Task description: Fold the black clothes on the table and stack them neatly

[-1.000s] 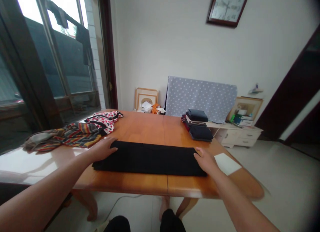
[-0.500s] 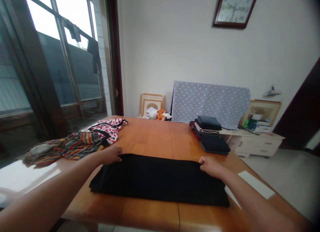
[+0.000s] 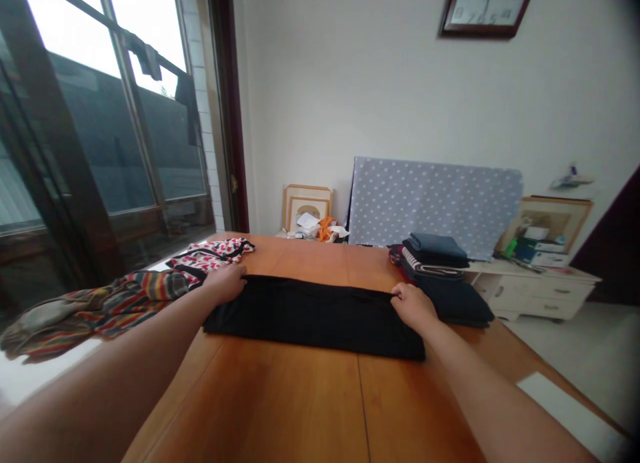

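Pinching the black cloth with left grip and right grip near its far corners, on the counter between its side edges, best pulled evenly outward to prevent creases.

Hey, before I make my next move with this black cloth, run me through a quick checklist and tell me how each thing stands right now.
1. Left hand on the black cloth: ok, gripping the far edge near its left end.
2. Right hand on the cloth: ok, gripping the far edge near its right end.
3. Cloth over the table: ok, no part hangs off.
4. Underside of the cloth smooth: cannot tell, hidden.
5. Right hand clear of the folded stack: cannot tell, they overlap in this view.
6. Striped garment neatly folded: not ok, it lies rumpled.
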The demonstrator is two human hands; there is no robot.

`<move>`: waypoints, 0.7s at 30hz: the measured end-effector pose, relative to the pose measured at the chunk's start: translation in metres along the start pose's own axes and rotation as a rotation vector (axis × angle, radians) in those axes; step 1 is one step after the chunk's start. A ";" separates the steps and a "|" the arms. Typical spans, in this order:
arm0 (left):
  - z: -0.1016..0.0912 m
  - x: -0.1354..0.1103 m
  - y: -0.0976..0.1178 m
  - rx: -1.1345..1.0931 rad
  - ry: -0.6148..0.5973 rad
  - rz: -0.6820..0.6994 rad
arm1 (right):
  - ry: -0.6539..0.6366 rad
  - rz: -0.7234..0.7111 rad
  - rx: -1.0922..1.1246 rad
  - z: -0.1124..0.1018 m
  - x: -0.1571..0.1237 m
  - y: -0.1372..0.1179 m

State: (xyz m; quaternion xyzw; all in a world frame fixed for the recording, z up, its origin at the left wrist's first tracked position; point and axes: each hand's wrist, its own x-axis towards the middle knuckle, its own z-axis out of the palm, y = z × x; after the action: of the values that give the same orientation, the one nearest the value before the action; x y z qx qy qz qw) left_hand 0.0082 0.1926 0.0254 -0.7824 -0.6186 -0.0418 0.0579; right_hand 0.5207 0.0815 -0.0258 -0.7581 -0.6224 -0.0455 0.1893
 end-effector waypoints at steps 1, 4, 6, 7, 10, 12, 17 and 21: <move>0.003 0.007 0.003 0.003 0.035 -0.014 | 0.019 0.018 -0.016 0.003 0.006 -0.001; 0.019 0.021 0.010 -0.022 0.127 0.025 | 0.040 0.041 -0.037 0.012 0.017 0.002; 0.032 0.027 0.013 -0.075 0.148 0.120 | 0.024 0.027 -0.024 0.017 0.020 0.006; 0.038 0.029 0.013 -0.104 0.141 0.166 | 0.006 0.009 -0.015 0.019 0.020 0.008; 0.053 0.034 0.009 -0.172 0.075 0.235 | -0.068 -0.062 -0.025 0.023 0.019 0.011; 0.058 0.034 0.005 -0.185 0.028 0.228 | -0.120 -0.093 -0.080 0.023 0.018 0.009; 0.054 0.026 0.001 -0.144 0.021 0.188 | -0.154 -0.101 -0.235 0.016 0.013 -0.004; 0.044 0.022 0.003 -0.109 0.002 0.141 | -0.147 -0.097 -0.272 0.009 0.010 -0.014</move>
State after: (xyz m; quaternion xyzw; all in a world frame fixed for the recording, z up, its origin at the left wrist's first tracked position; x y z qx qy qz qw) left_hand 0.0160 0.2189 -0.0150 -0.8260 -0.5588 -0.0719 0.0185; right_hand 0.5083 0.0957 -0.0278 -0.7472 -0.6583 -0.0831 0.0365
